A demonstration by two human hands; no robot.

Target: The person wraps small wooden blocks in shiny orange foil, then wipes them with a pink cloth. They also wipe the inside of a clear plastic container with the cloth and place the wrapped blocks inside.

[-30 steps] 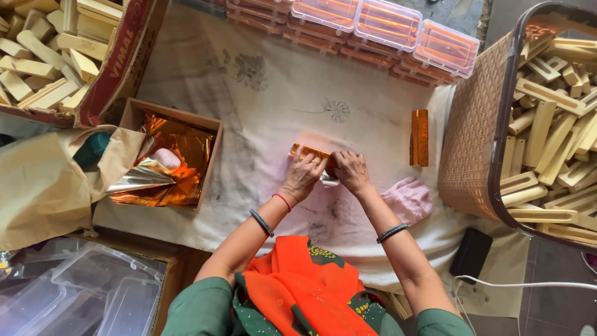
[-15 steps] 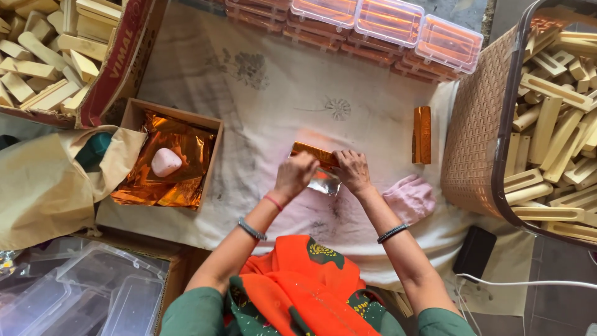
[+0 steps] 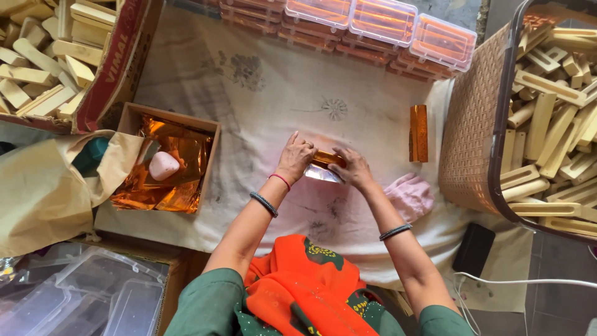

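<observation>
- Spread over the floor, a pale printed cloth [image 3: 261,93]; basket of wooden blocks [image 3: 479,124] at the right, small box of orange foil sheets [image 3: 180,168] at the left.
- Finished wrapped stick [image 3: 418,133] standing lengthwise, apart to the right.
- Left hand [image 3: 295,159] and right hand [image 3: 352,169] closed from either side on a foil-covered block [image 3: 326,160], fingers pressed on top; grip of each shut on it.
- Long axis running left to right between both hands, equally near each, silver foil edge poking out below.

sleeves: green, short | scarf [image 3: 298,292]: orange, patterned, 6 o'clock | left wrist: red thread, dark bangle [image 3: 264,204] | right wrist: dark bangle [image 3: 395,231]
</observation>
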